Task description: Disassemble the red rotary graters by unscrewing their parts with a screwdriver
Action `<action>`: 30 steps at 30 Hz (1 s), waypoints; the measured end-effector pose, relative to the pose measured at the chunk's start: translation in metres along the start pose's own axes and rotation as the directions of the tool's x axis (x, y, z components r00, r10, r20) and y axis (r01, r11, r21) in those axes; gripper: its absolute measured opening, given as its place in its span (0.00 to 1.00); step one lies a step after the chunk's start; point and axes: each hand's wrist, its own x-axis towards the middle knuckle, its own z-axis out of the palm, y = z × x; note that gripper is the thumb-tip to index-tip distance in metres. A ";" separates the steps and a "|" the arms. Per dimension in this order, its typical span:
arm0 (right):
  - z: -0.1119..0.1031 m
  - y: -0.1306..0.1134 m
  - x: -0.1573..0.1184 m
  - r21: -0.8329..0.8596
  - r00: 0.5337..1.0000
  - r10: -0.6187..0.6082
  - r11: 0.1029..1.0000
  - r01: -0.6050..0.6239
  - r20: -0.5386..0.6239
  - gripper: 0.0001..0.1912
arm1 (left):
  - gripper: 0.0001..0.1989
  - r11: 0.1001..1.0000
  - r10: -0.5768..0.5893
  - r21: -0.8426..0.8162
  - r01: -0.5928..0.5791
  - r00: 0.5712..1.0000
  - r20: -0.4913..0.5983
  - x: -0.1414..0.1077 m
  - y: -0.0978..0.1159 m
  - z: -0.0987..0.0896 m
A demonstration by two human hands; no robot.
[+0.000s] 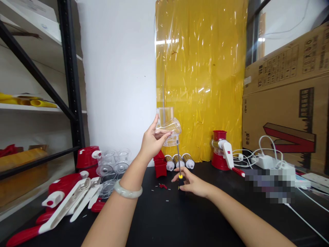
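Observation:
A clear plastic housing [168, 120] with a wide round neck is raised above the table in my left hand [153, 139], whose fingers and thumb close around its side. Below it, my right hand [191, 182] grips the black and yellow handle of a screwdriver [178, 157]. The shaft points upward, and its tip meets or lies very near the housing's lower right edge; contact cannot be told for sure. Small red plastic pieces [162, 186] and several tiny pale bits lie on the black table [154, 219] beneath.
Behind my hands are a red box-shaped part [159, 166] and grater drums [188, 160]. An assembled red and white rotary grater [220, 151] stands right, near white cables and a large carton [285, 103]. Red bases, clear cups [122, 156] and white crank handles [68, 202] crowd the left.

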 end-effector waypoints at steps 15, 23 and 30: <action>-0.017 -0.005 -0.004 -0.039 0.997 0.071 0.997 -0.070 0.028 0.39 | 0.48 1.000 0.017 -0.002 -0.017 0.999 0.050 -0.002 0.003 0.002; -0.025 -0.011 -0.009 -0.079 0.990 0.089 0.994 -0.080 0.108 0.46 | 0.48 1.000 0.011 -0.019 -0.010 0.998 0.057 -0.003 0.005 0.003; -0.027 -0.008 -0.008 -0.235 0.993 0.112 0.965 -0.114 -0.022 0.50 | 0.48 1.000 0.006 -0.011 -0.005 0.998 0.061 -0.003 0.007 0.003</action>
